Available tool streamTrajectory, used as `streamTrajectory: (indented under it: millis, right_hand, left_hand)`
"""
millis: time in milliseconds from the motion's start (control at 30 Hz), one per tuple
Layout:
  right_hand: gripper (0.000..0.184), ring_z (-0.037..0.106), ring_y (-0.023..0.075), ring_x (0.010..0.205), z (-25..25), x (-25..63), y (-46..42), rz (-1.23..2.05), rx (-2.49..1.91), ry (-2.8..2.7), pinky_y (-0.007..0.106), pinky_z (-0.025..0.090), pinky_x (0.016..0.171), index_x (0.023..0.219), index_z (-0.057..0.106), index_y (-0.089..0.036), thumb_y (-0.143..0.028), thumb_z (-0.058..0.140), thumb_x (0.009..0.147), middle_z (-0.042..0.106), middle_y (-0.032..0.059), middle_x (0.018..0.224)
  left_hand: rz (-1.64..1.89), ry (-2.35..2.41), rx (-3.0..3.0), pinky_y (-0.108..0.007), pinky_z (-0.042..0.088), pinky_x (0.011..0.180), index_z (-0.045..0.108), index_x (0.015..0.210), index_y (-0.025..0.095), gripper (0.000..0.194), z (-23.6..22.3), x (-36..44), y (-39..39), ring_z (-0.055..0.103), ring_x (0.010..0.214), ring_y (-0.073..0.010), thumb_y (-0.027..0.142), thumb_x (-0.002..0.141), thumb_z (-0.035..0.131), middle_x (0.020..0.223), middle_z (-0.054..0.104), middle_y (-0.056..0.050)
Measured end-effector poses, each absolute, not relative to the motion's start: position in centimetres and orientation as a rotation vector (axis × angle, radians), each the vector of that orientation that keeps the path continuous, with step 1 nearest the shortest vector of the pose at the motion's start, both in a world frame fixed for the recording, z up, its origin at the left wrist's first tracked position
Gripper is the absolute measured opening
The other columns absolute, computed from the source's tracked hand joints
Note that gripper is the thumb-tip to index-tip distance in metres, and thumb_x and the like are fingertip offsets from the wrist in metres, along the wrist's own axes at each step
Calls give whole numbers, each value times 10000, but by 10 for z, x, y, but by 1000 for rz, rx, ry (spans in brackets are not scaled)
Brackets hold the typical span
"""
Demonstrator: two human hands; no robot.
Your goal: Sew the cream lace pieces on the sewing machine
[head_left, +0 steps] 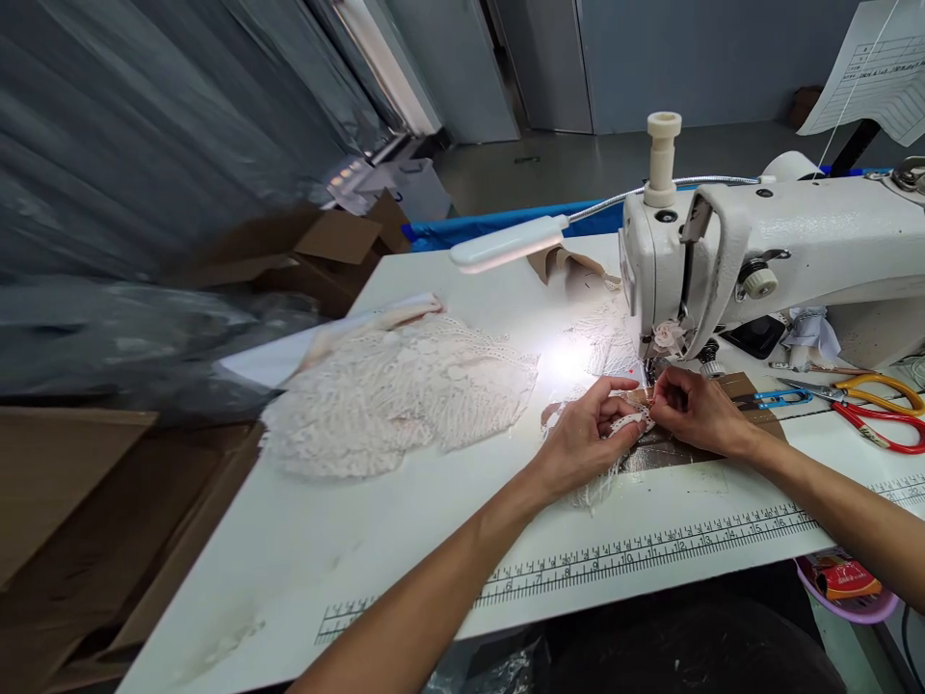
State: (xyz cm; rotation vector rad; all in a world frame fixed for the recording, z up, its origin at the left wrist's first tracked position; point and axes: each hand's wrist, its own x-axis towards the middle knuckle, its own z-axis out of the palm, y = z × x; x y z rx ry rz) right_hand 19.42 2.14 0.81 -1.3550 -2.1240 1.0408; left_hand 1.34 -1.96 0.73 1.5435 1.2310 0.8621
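My left hand [589, 429] is curled around a small piece of white lace [627, 422], pinching it just in front of the needle area of the white sewing machine [766, 255]. My right hand [698, 410] meets it from the right, fingers pinched on the same lace piece at its edge. Both hands rest on the white table [405, 540], over a dark plate under the machine head. Fringe from the lace hangs below my left palm.
A pile of cream lace pieces [397, 390] lies to the left. A gooseneck lamp [506, 246] lights the work spot. Red scissors [878, 424], orange-handled scissors [867, 386] and blue snips [777, 397] lie to the right. Cardboard boxes [87, 520] stand at the left. A printed ruler [650, 554] runs along the front edge.
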Motion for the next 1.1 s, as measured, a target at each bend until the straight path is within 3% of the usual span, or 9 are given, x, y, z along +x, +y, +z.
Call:
streamTrajectory:
  millis: [100, 200, 300, 433, 600, 767, 900, 1100]
  right_hand:
    - [117, 412, 91, 544, 8, 200, 21, 1169, -1136, -2097, 241, 328, 524, 777, 488, -176, -283, 499, 823, 472, -33, 608]
    - [154, 409, 84, 555, 5, 200, 18, 1248, -907, -2080, 230, 332, 503, 796, 466, -185, -328, 475, 852, 482, -21, 673]
    - [152, 418, 88, 584, 2, 195, 13, 1239, -821, -2035, 242, 360, 522, 787, 428, -194, -327, 438, 859, 509, 9, 762]
    - [71, 414, 109, 618, 5, 194, 9, 1161, -735, -2177, 271, 373, 586, 823, 396, -201, -268, 403, 845, 464, -6, 714]
    - [99, 256, 93, 531, 16, 206, 7, 1064, -654, -2543, 273, 232, 514, 804, 305, -215, -242, 399, 820, 354, -45, 649]
    - [103, 400, 94, 608, 16, 207, 2, 1346, -791, -2215, 249, 349, 561, 791, 414, -190, -275, 441, 843, 450, -14, 706]
    - [179, 420, 89, 597, 13, 195, -4, 1524, -887, -1821, 234, 362, 531, 794, 442, -181, -347, 456, 861, 494, 1, 726]
    - [55, 348, 86, 584, 24, 203, -11, 1237, -632, -2242, 247, 318, 557, 805, 378, -198, -162, 420, 809, 409, -33, 696]
  left_hand:
    - [881, 1229, 1539, -229, 395, 497, 606, 1070, 182, 276, 7, 13, -18, 480, 509, -93, 325, 834, 618, 652, 626, 16]
    - [888, 1201, 1576, -234, 395, 509, 681, 889, 178, 202, 6, 12, -17, 501, 549, -105, 347, 858, 575, 650, 613, -6]
    - [831, 1195, 1633, -228, 354, 495, 669, 784, 184, 226, 8, 10, -16, 460, 534, -99, 359, 864, 550, 622, 573, 4]
    - [690, 1140, 1871, -237, 376, 537, 601, 685, 196, 238, 19, 7, -16, 439, 539, -103, 309, 871, 506, 581, 522, 21]
    - [559, 1038, 2040, -265, 429, 600, 602, 689, 201, 223, 31, 5, -19, 511, 595, -127, 262, 872, 489, 627, 584, -3]
    - [562, 1031, 1944, -250, 401, 553, 628, 741, 199, 200, 30, 7, -23, 492, 580, -121, 284, 881, 513, 634, 575, -3]
    - [656, 1061, 1812, -226, 352, 484, 625, 690, 194, 214, 26, 7, -22, 415, 508, -99, 321, 858, 586, 550, 489, 32]
    - [556, 885, 1939, -238, 444, 598, 657, 723, 198, 205, 33, 1, -17, 539, 620, -119, 273, 870, 536, 666, 613, -9]
